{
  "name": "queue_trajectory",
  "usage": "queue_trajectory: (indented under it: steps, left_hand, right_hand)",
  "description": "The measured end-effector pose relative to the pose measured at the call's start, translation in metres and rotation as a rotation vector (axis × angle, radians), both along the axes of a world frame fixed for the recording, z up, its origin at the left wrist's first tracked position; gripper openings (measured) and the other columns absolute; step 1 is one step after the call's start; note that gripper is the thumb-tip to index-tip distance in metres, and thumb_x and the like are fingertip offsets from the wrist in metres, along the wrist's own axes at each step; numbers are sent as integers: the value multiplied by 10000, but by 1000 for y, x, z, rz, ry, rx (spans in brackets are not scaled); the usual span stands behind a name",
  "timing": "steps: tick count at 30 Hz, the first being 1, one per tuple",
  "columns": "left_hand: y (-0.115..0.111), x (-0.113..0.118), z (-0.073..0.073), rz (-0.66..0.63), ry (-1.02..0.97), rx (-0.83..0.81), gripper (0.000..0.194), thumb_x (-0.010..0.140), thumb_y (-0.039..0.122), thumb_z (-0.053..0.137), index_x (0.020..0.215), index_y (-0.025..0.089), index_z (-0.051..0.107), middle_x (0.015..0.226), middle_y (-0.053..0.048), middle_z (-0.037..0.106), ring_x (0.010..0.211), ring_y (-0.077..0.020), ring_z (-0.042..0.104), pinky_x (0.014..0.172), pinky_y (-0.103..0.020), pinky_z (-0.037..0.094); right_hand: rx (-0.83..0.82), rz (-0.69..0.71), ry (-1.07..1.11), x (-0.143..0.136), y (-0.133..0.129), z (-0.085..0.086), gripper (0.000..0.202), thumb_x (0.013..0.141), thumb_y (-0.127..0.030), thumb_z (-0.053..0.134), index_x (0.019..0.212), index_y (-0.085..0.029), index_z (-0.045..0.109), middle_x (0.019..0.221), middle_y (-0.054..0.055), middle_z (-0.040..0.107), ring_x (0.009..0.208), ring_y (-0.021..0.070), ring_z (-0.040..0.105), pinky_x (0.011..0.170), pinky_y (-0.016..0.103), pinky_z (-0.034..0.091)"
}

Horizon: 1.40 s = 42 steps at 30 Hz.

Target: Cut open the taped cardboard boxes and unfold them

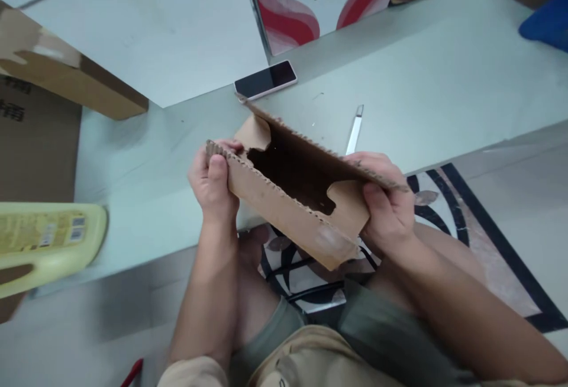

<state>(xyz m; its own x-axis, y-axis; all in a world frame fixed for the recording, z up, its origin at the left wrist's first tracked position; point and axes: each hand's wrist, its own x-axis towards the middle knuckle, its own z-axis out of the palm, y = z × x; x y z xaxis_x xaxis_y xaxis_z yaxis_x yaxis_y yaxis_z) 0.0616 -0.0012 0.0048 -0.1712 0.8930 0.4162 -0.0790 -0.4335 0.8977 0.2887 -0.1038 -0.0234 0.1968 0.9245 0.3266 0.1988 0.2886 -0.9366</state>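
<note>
A brown cardboard box is held up over the table's near edge, its ragged top open towards me and its inside dark. My left hand grips the left end, thumb on the near wall and fingers behind. At the right end, my right hand pinches the far wall's corner, its thumb beside a folded inner flap. Beyond the box, a silver cutter lies on the pale table, close to my right fingers. A phone lies flat behind the box's left corner.
A yellow bottle lies at the left edge, below a cardboard carton. A white and red printed carton stands at the back. Something blue is at the far right. My legs are below the table edge.
</note>
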Motion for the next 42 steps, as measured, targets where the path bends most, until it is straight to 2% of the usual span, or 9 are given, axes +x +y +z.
queue_trajectory:
  steps: [5, 10, 15, 19, 24, 27, 30, 35, 42]
  left_hand:
    - [1, -9, -7, 95, 109, -93, 555, 678, 741, 804, 975, 280, 719, 1062, -47, 710, 1098, -248, 678, 1037, -376, 530]
    - [10, -30, -5, -41, 409, -42, 440, 788, 658, 759, 986, 264, 782, 1445, -56, 597, 1320, -295, 583, 1215, -448, 409]
    - [18, -44, -3, -24, 275, -78, 223, 755, 363, 770, 876, 178, 804, 1319, -75, 694, 1297, -275, 575, 1234, -432, 365]
    - [31, -59, -14, 113, -77, -239, 202, 740, 326, 701, 894, 197, 722, 1024, -5, 759, 1171, -218, 633, 1100, -362, 479]
    - [31, -54, -31, -83, -199, -466, 249, 764, 407, 706, 896, 205, 644, 854, 15, 728, 857, -144, 680, 695, -232, 557]
    - [18, -38, -35, -213, -143, -583, 392, 781, 544, 713, 910, 175, 682, 769, -36, 704, 650, -151, 651, 514, -247, 496]
    - [6, -25, -32, -439, -12, -696, 664, 750, 811, 630, 897, 167, 702, 740, -84, 706, 578, -166, 628, 443, -254, 428]
    - [-4, -23, -22, -654, 199, -838, 917, 668, 992, 512, 929, 139, 720, 772, -144, 743, 573, -188, 657, 420, -248, 296]
    - [-11, -30, -13, -790, 631, -1039, 717, 766, 841, 590, 896, 152, 738, 891, -132, 783, 477, -133, 588, 449, -246, 202]
  right_hand:
    - [206, 131, 40, 3, 0, 9, 532, 983, -681, 416, 1091, -293, 762, 1267, 96, 650, 1249, 326, 633, 1078, 542, 537]
    - [212, 173, 50, 4, 2, 9, 250, 982, -428, 560, 1025, -274, 751, 1211, 82, 651, 1183, 272, 640, 1034, 478, 545]
    - [179, 40, 71, 12, 9, 3, 497, 1021, -633, 374, 1271, -306, 652, 1241, 71, 652, 1202, 275, 609, 1045, 482, 509]
    - [-109, 39, 14, 14, 20, -8, 516, 1041, -608, 348, 1141, -236, 692, 1181, 97, 703, 1154, 272, 654, 1027, 494, 533]
    - [-75, 261, -271, 1, 23, -19, 736, 995, -738, 318, 1423, -219, 618, 1662, 180, 374, 1583, 376, 296, 1272, 629, 290]
    - [-27, 287, -265, 0, 21, -22, 805, 1001, -723, 332, 1620, -209, 372, 1719, 190, 265, 1626, 352, 218, 1307, 611, 229]
    - [73, 267, -270, 9, 21, -20, 798, 994, -726, 363, 1634, -249, 337, 1745, 154, 219, 1639, 338, 189, 1324, 597, 189]
    - [227, 193, -367, 21, 25, -10, 708, 1010, -694, 326, 1588, -293, 401, 1668, 107, 418, 1580, 328, 341, 1306, 609, 247]
    - [486, -2, -518, 13, 17, 1, 562, 985, -460, 496, 1518, -281, 514, 1408, 118, 616, 1324, 354, 566, 1171, 604, 428]
